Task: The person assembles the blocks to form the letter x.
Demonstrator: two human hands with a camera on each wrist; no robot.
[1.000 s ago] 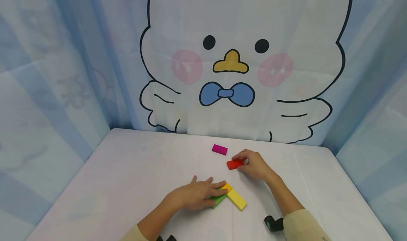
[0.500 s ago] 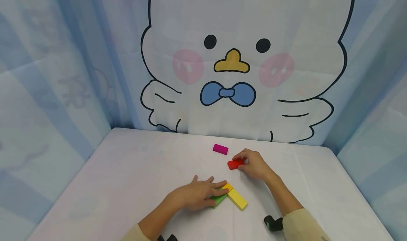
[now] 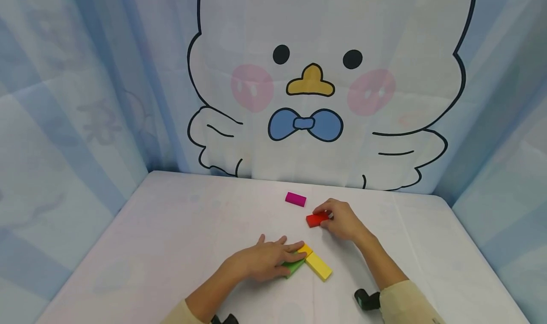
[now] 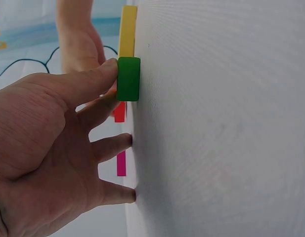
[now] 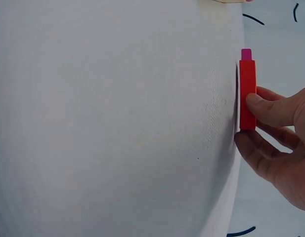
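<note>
In the head view my left hand point(image 3: 267, 261) lies with fingers spread over a green block point(image 3: 293, 268) and an orange block point(image 3: 305, 250). Its thumb and index finger touch the upper side of the green block, while other fingertips rest on the table, as the left wrist view shows. A yellow block point(image 3: 318, 266) adjoins these two blocks at an angle. Farther back, my right hand point(image 3: 341, 220) pinches a red block point(image 5: 247, 94) between thumb and fingers, low at the table surface. Its far end is partly hidden by the fingers.
A magenta block point(image 3: 296, 199) lies behind the red one, near the table's back edge. The white table point(image 3: 179, 229) meets a curtain point(image 3: 256, 153) with a cartoon bird. Dark wrist-worn devices point(image 3: 367, 300) sit at the sleeves.
Almost nothing moves. The red block and right hand appear to shift very slightly; the left hand keeps its place on the green and orange blocks.
</note>
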